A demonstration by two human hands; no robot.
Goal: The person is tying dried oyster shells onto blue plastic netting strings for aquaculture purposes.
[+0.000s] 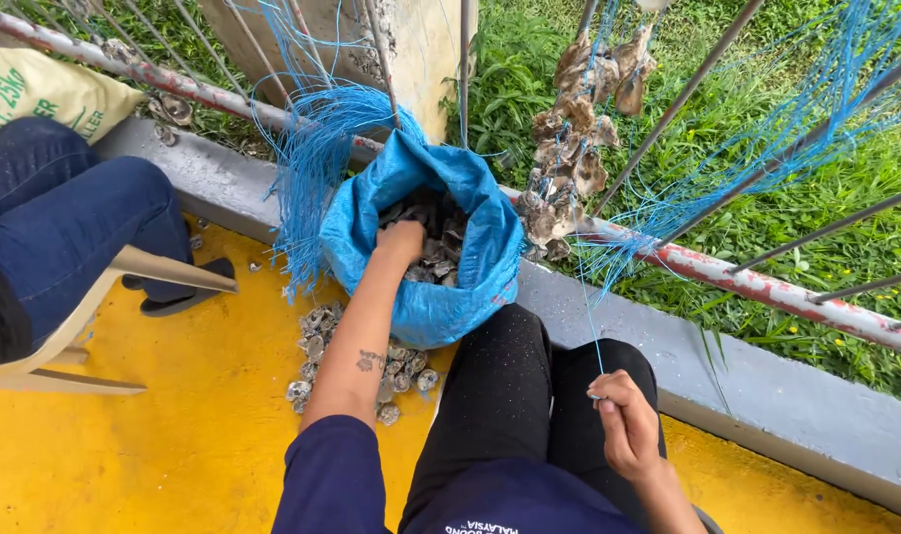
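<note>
My left hand [401, 240] reaches into a blue sack [470, 287] full of grey shells [440, 242], fingers down among them; whether it grips one is hidden. My right hand [623, 420] rests over my knee in black trousers and pinches a thin blue string [591, 326] that runs up toward the railing. A strung cluster of brownish shells [569, 148] hangs from the railing just right of the sack.
Loose shells [317, 341] lie heaped on the yellow floor [173, 455] left of the sack. A seated person in jeans [65, 227] on a pale plastic chair [124, 272] is at left. Bundles of blue string [317, 148] hang from the rusty railing [727, 277]; grass lies beyond.
</note>
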